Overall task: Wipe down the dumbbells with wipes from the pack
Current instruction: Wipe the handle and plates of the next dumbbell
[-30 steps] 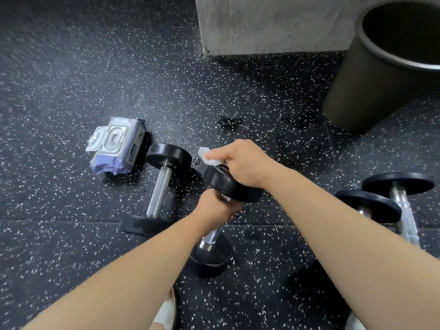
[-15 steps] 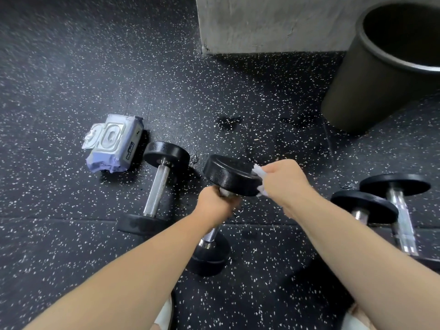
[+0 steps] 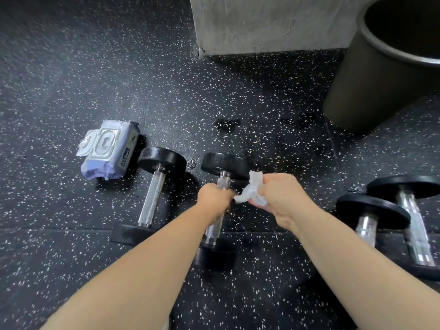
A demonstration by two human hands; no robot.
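The wipes pack (image 3: 108, 152), pale lilac, lies on the speckled floor (image 3: 71, 67) left of the dumbbells; the dark lettering on its side is too blurred to read; the left hand (image 3: 214, 198) grips the knurled steel handle of a tilted black-headed dumbbell (image 3: 225, 164); the right hand (image 3: 282, 196) clutches a crumpled white wipe (image 3: 250, 195) just beside that handle.

Floor (image 3: 71, 67): black, densely flecked with white specks, with a few darker glossy patches near the middle. Left dumbbell (image 3: 153, 194), middle dumbbell (image 3: 225, 164), near right dumbbell (image 3: 371, 208) and far right dumbbell (image 3: 404, 186): matte black heads, bright silver handles, the left one finely cross-hatched. Wipe pack (image 3: 112, 151): pale lavender, white lid, dark lettering on its side; wipe (image 3: 250, 194): white; bin (image 3: 371, 79): dark olive-black; concrete block (image 3: 273, 22): mottled grey.
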